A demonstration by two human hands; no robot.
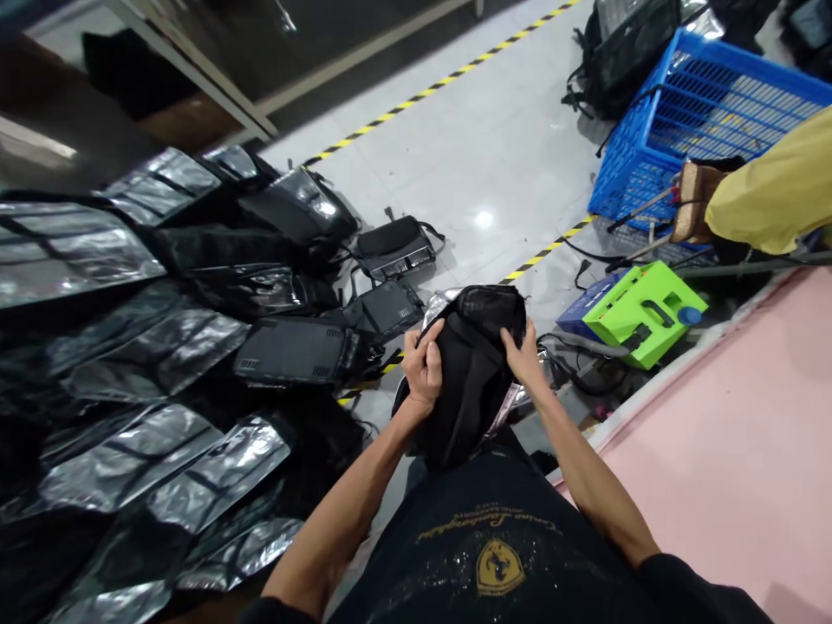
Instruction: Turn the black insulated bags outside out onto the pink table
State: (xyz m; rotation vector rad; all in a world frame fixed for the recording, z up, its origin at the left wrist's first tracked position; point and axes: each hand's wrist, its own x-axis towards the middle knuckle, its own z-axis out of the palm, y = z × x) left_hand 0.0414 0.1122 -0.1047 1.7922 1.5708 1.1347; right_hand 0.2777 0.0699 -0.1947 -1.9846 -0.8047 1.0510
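Note:
Close in front of my body I hold up a black bag (458, 381) with silvery lining showing along its edges. My left hand (424, 368) is closed on its left edge, fingers curled in and thumb on top. At the upper right edge my right hand (523, 354) grips the same bag, thumb on the near face and the other fingers behind it. The far side of the bag is hidden. Just beyond it on the floor lie a black bag (383, 309) and a smaller black bag with a strap (396, 245).
Many black bags with silver wrapping (188, 468) are heaped at the left. A pink-topped table (734, 416) is on my right, near a green container (643, 314). A blue crate (624, 165) and yellow cloth (773, 186) lie farther right. Striped tape (435, 87) crosses the floor.

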